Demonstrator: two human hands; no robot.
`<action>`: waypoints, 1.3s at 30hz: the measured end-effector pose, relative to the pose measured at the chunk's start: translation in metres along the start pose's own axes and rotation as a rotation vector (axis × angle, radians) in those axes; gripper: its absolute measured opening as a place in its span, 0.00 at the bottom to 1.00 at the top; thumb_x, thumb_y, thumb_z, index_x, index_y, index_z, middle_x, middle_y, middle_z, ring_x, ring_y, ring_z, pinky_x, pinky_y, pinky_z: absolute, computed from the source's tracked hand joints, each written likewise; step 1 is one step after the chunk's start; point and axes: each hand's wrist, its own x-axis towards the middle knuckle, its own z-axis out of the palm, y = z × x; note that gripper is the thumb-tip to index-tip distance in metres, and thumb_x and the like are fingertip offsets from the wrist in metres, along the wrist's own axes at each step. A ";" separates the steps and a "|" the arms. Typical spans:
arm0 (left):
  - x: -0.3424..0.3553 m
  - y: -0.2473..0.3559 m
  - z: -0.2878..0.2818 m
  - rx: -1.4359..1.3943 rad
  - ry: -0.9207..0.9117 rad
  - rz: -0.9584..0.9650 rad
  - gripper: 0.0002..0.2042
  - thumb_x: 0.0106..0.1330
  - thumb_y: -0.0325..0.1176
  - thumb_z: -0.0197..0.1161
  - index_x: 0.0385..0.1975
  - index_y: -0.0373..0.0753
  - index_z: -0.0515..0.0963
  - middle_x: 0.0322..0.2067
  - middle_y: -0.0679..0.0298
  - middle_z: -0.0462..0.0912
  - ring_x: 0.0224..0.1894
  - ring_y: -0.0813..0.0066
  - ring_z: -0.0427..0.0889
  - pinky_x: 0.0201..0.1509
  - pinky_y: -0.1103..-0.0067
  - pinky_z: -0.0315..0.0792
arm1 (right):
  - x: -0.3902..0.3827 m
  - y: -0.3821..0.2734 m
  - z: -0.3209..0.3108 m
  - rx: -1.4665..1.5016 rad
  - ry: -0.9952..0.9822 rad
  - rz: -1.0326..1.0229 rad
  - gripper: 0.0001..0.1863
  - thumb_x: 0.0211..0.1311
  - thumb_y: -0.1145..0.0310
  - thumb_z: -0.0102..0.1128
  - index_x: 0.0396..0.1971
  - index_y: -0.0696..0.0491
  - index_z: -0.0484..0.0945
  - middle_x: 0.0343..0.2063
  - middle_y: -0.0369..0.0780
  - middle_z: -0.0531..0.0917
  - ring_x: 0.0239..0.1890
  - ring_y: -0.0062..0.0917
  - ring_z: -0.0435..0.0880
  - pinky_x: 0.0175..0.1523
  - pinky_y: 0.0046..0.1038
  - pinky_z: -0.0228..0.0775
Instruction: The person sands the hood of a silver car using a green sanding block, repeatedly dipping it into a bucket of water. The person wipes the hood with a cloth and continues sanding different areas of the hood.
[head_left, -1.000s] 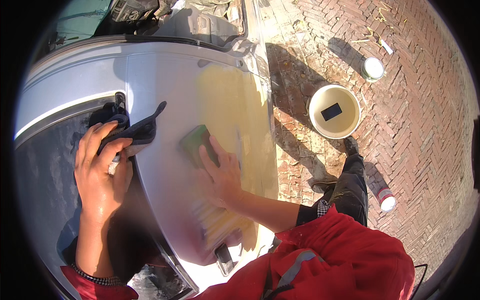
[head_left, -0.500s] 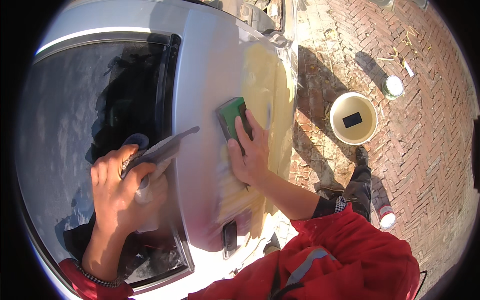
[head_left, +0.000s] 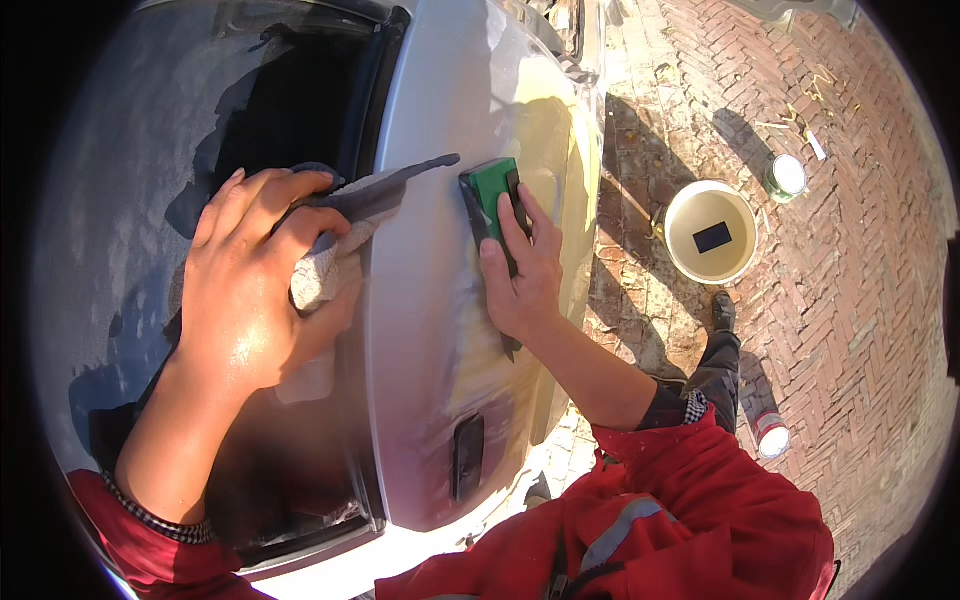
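My right hand (head_left: 530, 275) grips a green sanding block (head_left: 490, 190) with a dark face. The block lies against the silver car door panel (head_left: 425, 110), beside a yellowish patch of filler (head_left: 548, 125). Closer to the dusty door window (head_left: 130, 200), my left hand (head_left: 240, 280) is closed round a crumpled, pale grey cloth (head_left: 320, 272). A dark strip of that cloth sticks out toward the block. Below the right hand a black door handle recess (head_left: 468, 457) shows in the panel.
On the brick paving (head_left: 850, 300) to the right stands a cream bucket (head_left: 741, 266) of liquid with a dark rectangular block (head_left: 712, 237) in it. Two cans, one green and white (head_left: 786, 178), the other red and white (head_left: 771, 436), stand nearby.
Both hands have moved up and slightly right, the left with the cloth and the right with the sanding block. The view of the car has shifted a little.
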 end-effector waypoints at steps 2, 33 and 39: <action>0.001 -0.002 0.000 -0.001 -0.001 0.014 0.22 0.48 0.34 0.77 0.45 0.41 0.80 0.58 0.59 0.79 0.63 0.48 0.75 0.73 0.52 0.65 | -0.049 -0.013 -0.008 0.043 -0.010 -0.105 0.28 0.69 0.64 0.63 0.68 0.52 0.78 0.70 0.56 0.70 0.61 0.52 0.75 0.65 0.46 0.68; -0.001 0.005 0.001 -0.044 -0.036 -0.039 0.22 0.42 0.36 0.77 0.40 0.40 0.82 0.53 0.58 0.80 0.61 0.49 0.77 0.66 0.57 0.69 | 0.002 -0.001 0.002 -0.149 -0.047 -0.023 0.27 0.67 0.63 0.65 0.65 0.53 0.80 0.68 0.54 0.73 0.51 0.47 0.78 0.57 0.44 0.74; 0.000 0.006 0.000 -0.058 -0.042 -0.049 0.22 0.42 0.36 0.77 0.39 0.40 0.81 0.53 0.58 0.80 0.60 0.50 0.77 0.65 0.58 0.69 | 0.083 0.032 0.019 -0.117 0.055 0.140 0.25 0.71 0.63 0.62 0.66 0.51 0.79 0.68 0.50 0.73 0.55 0.49 0.77 0.58 0.46 0.74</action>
